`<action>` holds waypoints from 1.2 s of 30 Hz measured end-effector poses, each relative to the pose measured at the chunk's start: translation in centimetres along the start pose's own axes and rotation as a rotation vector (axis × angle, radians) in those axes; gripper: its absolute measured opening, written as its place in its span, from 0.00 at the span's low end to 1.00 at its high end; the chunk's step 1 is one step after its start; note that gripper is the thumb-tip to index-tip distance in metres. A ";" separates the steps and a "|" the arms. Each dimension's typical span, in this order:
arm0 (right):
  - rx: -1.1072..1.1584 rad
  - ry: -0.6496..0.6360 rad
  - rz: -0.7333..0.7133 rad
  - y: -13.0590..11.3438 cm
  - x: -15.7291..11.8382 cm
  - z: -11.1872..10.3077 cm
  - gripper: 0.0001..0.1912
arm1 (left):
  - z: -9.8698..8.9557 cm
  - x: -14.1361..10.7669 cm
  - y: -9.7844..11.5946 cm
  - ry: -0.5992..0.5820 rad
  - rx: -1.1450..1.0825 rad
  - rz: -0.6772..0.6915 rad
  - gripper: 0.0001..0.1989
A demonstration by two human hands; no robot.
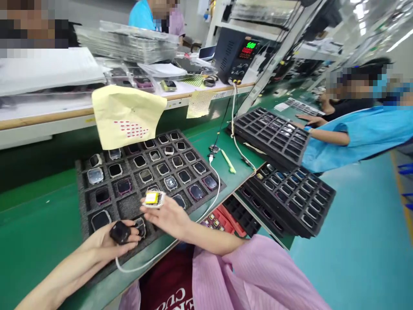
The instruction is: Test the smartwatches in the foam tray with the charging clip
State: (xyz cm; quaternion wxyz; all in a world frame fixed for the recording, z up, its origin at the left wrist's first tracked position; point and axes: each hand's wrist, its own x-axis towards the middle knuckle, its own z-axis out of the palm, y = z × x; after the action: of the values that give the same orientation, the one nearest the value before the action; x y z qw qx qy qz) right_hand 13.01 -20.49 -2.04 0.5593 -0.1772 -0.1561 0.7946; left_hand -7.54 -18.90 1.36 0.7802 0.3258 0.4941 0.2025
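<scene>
My left hand [111,239] is closed around a black rounded-square piece [120,233], low over the front left of a dark foam tray [129,206]. A white cable [129,270] hangs just below that hand. My right hand [169,215] holds a white-framed watch part [153,199] with a yellow-edged block on it, above the tray's front middle. Square watch cases with dark faces, several in white or purple frames, sit in the tray's compartments. Just beyond my left fingertips lies a clear-edged case [140,227], partly hidden.
Stacked watch trays [290,196] stand at the right, near a person's blue sleeve [364,133]. A green pen [229,161] and cable lie behind my tray. The shelf holds a power supply [237,56]; yellow paper [127,116] hangs from its edge.
</scene>
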 end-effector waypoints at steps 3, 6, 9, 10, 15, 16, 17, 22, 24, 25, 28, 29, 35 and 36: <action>-0.031 0.023 -0.018 -1.3 0.2 -0.8 0.23 | 0.4 0.2 1.2 -0.082 0.007 0.022 0.24; -0.126 0.051 -0.021 -1.9 0.4 -1.2 0.23 | 0.7 0.9 1.4 -0.127 0.002 0.069 0.21; -0.298 -0.005 -0.041 -2.2 0.7 -1.1 0.26 | 0.5 2.0 1.2 -0.098 0.022 0.107 0.16; -0.368 -0.031 -0.061 -2.3 0.8 -1.1 0.27 | 0.5 2.2 1.2 -0.080 0.023 0.134 0.16; -0.684 -0.148 -0.147 -2.6 1.3 -0.5 0.27 | 0.7 2.1 1.4 -0.198 0.000 0.204 0.13; -0.715 -0.170 -0.145 -2.6 1.5 -0.4 0.27 | 0.9 2.0 1.5 -0.227 0.008 0.198 0.13; -0.738 -0.183 -0.145 -2.7 1.6 -0.3 0.26 | 1.0 1.8 1.5 -0.239 0.020 0.196 0.13; -0.764 -0.163 -0.120 -2.5 2.0 -0.1 0.25 | 1.1 1.6 1.1 -0.137 0.043 0.281 0.15; -0.695 -0.130 -0.065 -2.3 1.9 0.0 0.25 | 1.1 1.7 1.0 -0.050 0.033 0.342 0.16; -0.652 -0.113 -0.028 -2.1 1.8 0.0 0.25 | 1.1 1.7 0.9 -0.004 0.037 0.385 0.17; -0.557 -0.068 0.056 -1.5 1.4 0.2 0.25 | 1.3 1.7 0.9 0.083 0.092 0.539 0.16; -0.545 -0.053 0.061 -1.3 1.2 0.2 0.25 | 1.3 1.7 0.8 0.094 0.121 0.575 0.14; -0.543 -0.010 0.014 -0.5 1.0 0.4 0.23 | 1.7 1.7 0.4 0.144 0.249 0.624 0.11; -0.553 -0.008 0.008 -0.5 1.0 0.5 0.23 | 1.8 1.7 0.4 0.152 0.254 0.643 0.11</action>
State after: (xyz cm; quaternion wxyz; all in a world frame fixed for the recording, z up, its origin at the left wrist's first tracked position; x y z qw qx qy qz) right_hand 12.88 -19.38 -1.53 0.4860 -0.3205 -0.3686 0.7247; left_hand -5.17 -18.10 1.06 0.5907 0.5432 0.4444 0.3982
